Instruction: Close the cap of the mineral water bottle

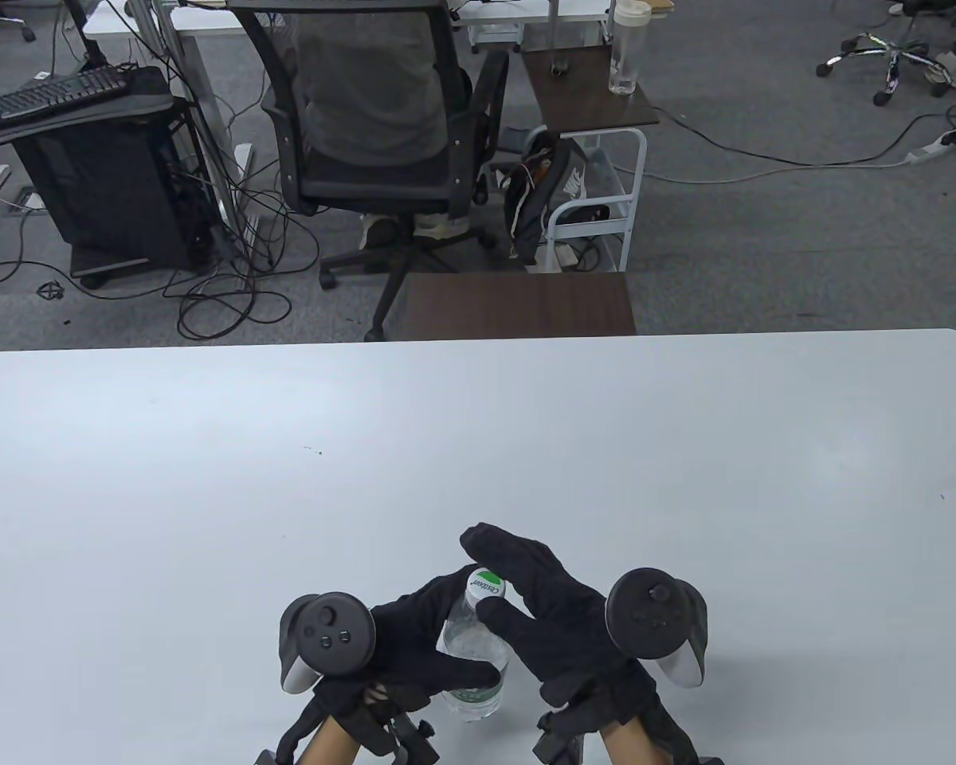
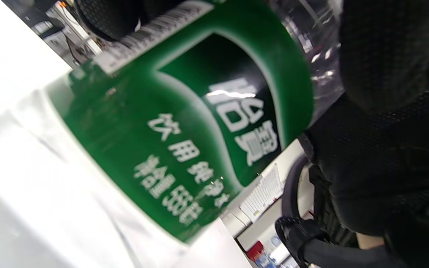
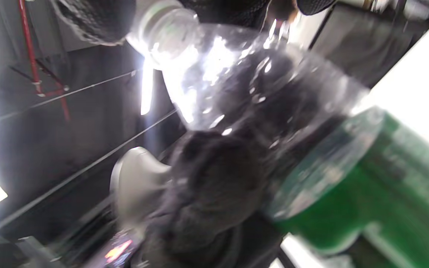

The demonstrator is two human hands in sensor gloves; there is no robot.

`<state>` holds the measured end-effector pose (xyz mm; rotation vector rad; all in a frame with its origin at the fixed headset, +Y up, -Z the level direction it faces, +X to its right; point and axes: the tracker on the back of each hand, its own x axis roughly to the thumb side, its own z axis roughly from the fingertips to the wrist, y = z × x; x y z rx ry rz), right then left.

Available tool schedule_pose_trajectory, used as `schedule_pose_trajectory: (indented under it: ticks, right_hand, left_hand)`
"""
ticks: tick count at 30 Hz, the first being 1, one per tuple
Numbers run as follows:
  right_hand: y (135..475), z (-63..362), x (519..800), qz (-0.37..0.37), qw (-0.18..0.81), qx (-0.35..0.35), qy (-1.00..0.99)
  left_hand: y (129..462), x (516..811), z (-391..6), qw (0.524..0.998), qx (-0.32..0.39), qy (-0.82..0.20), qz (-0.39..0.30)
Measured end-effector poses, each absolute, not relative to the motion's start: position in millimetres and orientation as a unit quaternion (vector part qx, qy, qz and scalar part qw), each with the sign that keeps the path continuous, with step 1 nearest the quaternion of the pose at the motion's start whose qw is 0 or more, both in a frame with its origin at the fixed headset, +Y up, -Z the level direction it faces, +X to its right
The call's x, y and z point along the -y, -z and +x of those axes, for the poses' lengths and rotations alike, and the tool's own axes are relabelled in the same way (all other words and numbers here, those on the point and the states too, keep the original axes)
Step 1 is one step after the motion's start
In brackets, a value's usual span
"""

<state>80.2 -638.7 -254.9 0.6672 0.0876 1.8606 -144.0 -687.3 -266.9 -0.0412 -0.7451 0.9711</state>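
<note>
A clear mineral water bottle (image 1: 472, 647) with a green label stands near the front edge of the white table (image 1: 478, 446). My left hand (image 1: 414, 645) grips its body, with the thumb across the front just above the label. My right hand (image 1: 500, 588) is over the top of the bottle, with thumb and fingers on the white and green cap (image 1: 486, 585), which sits on the neck. In the left wrist view the green label (image 2: 184, 123) fills the frame beside my gloved fingers (image 2: 385, 56). In the right wrist view the cap (image 3: 162, 22) sits between my gloved fingertips (image 3: 91, 18), above the clear shoulder (image 3: 259, 96).
A dark brown side table (image 1: 518, 304) butts against the table's far edge. An office chair (image 1: 374, 135) stands behind it. A second bottle (image 1: 626, 48) stands on a far cart.
</note>
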Motion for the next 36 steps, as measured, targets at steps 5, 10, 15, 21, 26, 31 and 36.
schedule_pose_trajectory:
  ticks: [5, 10, 15, 21, 26, 31, 36]
  right_hand:
    - [253.8, 82.0, 635.6, 0.255, 0.529, -0.008, -0.809]
    - [244.3, 81.0, 630.0, 0.195, 0.483, 0.078, -0.850]
    - [237.7, 79.4, 629.8, 0.139, 0.466, 0.148, -0.861]
    - [245.3, 78.5, 635.7, 0.250, 0.509, 0.027, -0.824]
    - [245.4, 76.1, 635.1, 0.244, 0.498, 0.027, -0.832]
    - [239.3, 72.0, 634.1, 0.185, 0.467, 0.092, -0.860]
    - [235.8, 71.6, 639.2, 0.147, 0.431, 0.160, -0.876]
  left_hand:
    - [264.4, 684.8, -143.8, 0.828, 0.333, -0.452, 0.006]
    - [261.7, 685.5, -140.5, 0.848, 0.298, -0.437, 0.032]
    - [262.6, 685.1, -141.3, 0.843, 0.302, -0.443, 0.037]
    - [267.1, 686.3, -147.4, 0.809, 0.363, -0.463, -0.015]
    - [265.1, 685.1, -147.9, 0.832, 0.333, -0.444, -0.004]
    - [260.5, 685.7, -143.1, 0.861, 0.266, -0.433, 0.037]
    - [257.0, 685.4, -138.3, 0.879, 0.241, -0.407, 0.061]
